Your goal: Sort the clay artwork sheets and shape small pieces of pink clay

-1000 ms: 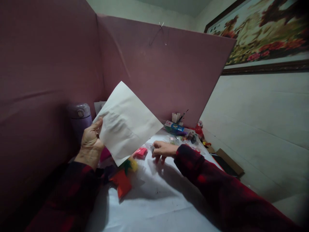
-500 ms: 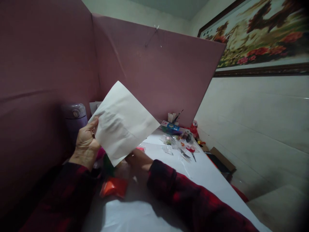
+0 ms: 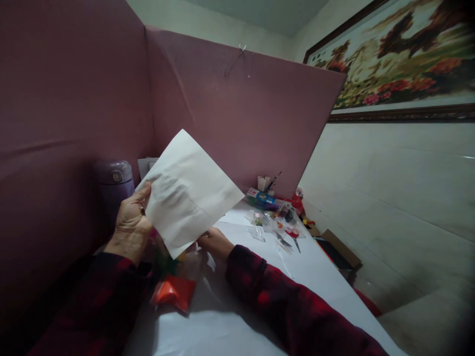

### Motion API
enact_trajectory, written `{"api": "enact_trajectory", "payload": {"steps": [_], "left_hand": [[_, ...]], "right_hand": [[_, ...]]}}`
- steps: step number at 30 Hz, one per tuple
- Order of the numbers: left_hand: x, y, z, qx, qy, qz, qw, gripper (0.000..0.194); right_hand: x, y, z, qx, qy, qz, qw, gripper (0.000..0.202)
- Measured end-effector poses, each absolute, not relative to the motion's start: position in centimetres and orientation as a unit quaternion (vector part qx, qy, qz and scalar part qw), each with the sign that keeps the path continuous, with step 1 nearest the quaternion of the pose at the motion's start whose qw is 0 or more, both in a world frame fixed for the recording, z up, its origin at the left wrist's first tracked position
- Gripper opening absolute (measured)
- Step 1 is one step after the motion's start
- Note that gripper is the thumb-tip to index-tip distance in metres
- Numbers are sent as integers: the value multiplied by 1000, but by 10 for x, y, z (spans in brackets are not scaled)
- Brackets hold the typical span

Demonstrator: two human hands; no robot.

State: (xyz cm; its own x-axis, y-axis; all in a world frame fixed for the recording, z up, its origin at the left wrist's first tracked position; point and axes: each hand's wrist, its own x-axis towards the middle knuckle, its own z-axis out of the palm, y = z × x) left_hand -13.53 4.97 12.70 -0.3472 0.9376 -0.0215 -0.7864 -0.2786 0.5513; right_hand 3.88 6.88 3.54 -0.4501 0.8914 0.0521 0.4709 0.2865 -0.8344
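A white square sheet of paper (image 3: 193,190) is tilted up in front of me, faintly creased and shadowed on its left half. My left hand (image 3: 131,217) pinches its left edge, thumb on the near face and the other fingers behind. Close under the lower right edge, my right hand (image 3: 217,242) is curled, its fingertips partly hidden by the sheet; what they hold, if anything, does not show. Below the paper lies a clear plastic bag with orange-red contents (image 3: 173,292), beside something dark green (image 3: 163,262) that is partly covered.
A purple bottle (image 3: 116,190) stands left against the pink partition (image 3: 230,109). Farther back on the white table (image 3: 311,282) are red-handled scissors (image 3: 293,235), small plastic packets (image 3: 259,232) and a blue box (image 3: 261,196). An open cardboard box (image 3: 343,249) sits beyond the right edge.
My right hand has shifted slightly at the sheet's lower edge and is less blurred. The paper and my left hand stay almost in place. The view has tipped slightly upward.
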Motion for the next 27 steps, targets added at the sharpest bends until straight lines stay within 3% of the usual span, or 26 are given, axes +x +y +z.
{"api": "enact_trajectory", "payload": {"steps": [11,16,21,27], "left_hand": [[-127,49,124,147,270,751,584,20],[-125,52,118,162,289,744,580,23],[-123,51,116,168,304,726,593,24],[-112,45,117,228,321,665,635,20]], "right_hand": [[195,76,63,-597,-718,218,283,4],[197,81,41,-586,-735,230,251,6],[194,102,36,-594,-702,241,310,13],[212,93,58,-570,-629,337,408,5]]}}
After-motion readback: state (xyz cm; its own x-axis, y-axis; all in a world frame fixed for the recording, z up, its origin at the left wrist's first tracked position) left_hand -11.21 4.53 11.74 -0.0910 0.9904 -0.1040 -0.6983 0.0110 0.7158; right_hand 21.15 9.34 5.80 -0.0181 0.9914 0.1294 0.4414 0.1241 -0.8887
